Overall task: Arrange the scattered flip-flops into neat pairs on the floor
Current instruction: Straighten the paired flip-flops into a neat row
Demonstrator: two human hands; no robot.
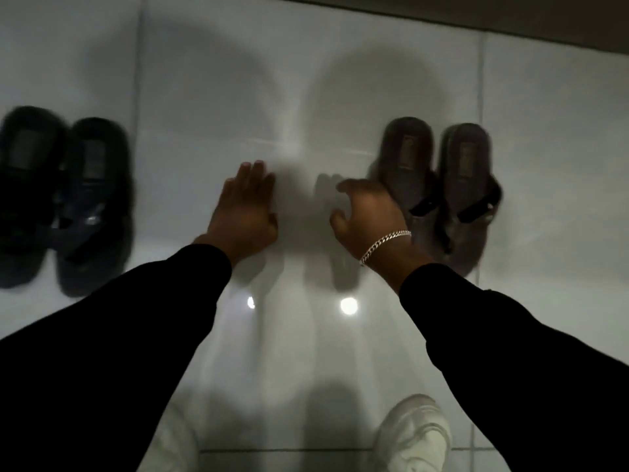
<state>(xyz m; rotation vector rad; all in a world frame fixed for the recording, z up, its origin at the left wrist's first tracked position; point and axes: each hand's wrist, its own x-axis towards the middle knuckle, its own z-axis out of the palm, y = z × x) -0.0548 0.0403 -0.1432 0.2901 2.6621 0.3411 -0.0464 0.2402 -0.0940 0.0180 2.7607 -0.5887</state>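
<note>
Two pairs of flip-flops lie on the white tiled floor. On the left, a dark blue-black pair [64,199] lies side by side. On the right, a grey-brown pair [452,172] with black straps also lies side by side. My left hand [243,209] hovers over bare tile in the middle, fingers stretched out, holding nothing. My right hand [367,212], with a silver chain bracelet at the wrist, is spread beside the left sandal of the grey-brown pair, partly covering its edge. Whether it touches the sandal I cannot tell. Both arms wear black sleeves.
A dark wall base [510,18] runs along the top right. My two white shoes [412,434] stand at the bottom of the view. Bright lamp reflections [349,305] shine on the glossy tiles between my arms.
</note>
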